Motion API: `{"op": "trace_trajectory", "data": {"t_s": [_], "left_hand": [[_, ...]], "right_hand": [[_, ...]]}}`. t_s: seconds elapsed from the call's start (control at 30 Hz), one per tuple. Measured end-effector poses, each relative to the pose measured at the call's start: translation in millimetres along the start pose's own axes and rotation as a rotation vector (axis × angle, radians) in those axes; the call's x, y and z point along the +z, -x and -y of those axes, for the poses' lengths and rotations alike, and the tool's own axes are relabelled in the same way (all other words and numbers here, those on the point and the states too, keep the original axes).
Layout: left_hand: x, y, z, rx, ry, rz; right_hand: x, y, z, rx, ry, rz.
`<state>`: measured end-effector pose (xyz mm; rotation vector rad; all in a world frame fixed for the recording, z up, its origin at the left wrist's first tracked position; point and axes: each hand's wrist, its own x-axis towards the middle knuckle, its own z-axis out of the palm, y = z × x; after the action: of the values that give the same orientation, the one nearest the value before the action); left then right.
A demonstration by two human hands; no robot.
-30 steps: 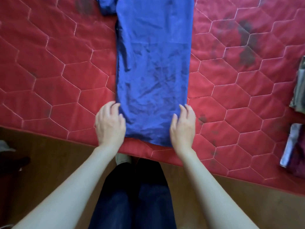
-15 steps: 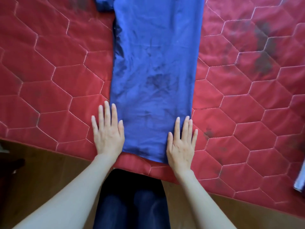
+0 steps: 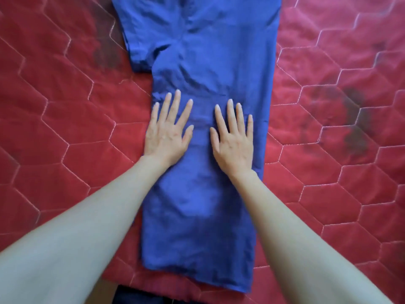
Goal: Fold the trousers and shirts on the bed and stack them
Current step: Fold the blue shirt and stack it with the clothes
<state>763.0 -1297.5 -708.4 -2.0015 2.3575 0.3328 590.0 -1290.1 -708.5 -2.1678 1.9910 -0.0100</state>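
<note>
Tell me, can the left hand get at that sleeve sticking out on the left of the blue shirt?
Probably yes. The left hand lies flat on the blue shirt, and only shirt fabric and bare quilt separate it from the sleeve.

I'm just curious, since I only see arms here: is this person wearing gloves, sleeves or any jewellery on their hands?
No gloves. The left hand and right hand are bare, with no rings, watch or bracelets showing. Both forearms are bare too, with no sleeve in view. The nails look short and unpainted.
</note>
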Motion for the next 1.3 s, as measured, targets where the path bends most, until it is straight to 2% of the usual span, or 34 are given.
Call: {"op": "trace_trajectory", "data": {"t_s": [0.17,0.23,0.33,0.4,0.5,0.6,0.7,0.77,0.83,0.93,1.03,1.17,1.23,1.3], "left_hand": [[-6.8,23.0,37.3,-0.203,0.009,-0.014],[-15.6,19.2,31.1,-0.14,-0.03,-0.07],[-30.9,-19.3,7.4,0.062,-0.02,-0.214],[-37.4,-61.4,-9.9,0.116,-0.005,-0.246],[-36.6,-122.9,-10.6,0.048,0.001,-0.134],[-29.7,-152.9,15.3,-0.008,-0.034,-0.028],[-30.1,-143.9,36.6,0.02,-0.01,-0.047],[-30.4,-126.2,46.2,-0.04,0.056,-0.074],[-31.9,-111.3,49.3,-0.091,0.079,-0.061],[-39.9,-121.4,41.9,-0.028,0.061,-0.099],[-49.5,-171.4,29.2,0.028,0.024,-0.15],[-48.2,-229.2,24.7,-0.091,-0.004,-0.073],[-41.2,-236.7,34.8,-0.169,0.01,-0.06],[-37.7,-235.2,52.5,-0.236,0.036,-0.09]], "right_hand": [[3.4,40.0,-23.2,0.188,-0.005,-0.051],[-0.2,36.0,-18.1,0.21,-0.025,-0.075],[-8.1,-10.4,2.9,0.099,-0.044,-0.153],[-12.8,-61.6,18.7,0.041,-0.07,-0.197],[-17.7,-130.6,28.3,-0.014,-0.05,-0.102],[-15.1,-154.2,13.5,-0.062,0.045,-0.01],[-14.8,-138.3,-14.2,0.033,0.053,-0.073],[-16.3,-119.6,-28.8,0.159,0.025,-0.087],[-20.3,-109.8,-31.9,0.197,0.02,-0.081],[-32.7,-137.4,-19.7,0.089,0.004,-0.11],[-44.7,-200.1,3.1,-0.028,-0.003,-0.138],[-44.3,-271.5,30.0,-0.221,0.116,-0.032],[-37.5,-285.5,19.6,-0.198,0.137,0.009],[-33.8,-286.4,-6.6,-0.046,0.093,-0.024]]}}
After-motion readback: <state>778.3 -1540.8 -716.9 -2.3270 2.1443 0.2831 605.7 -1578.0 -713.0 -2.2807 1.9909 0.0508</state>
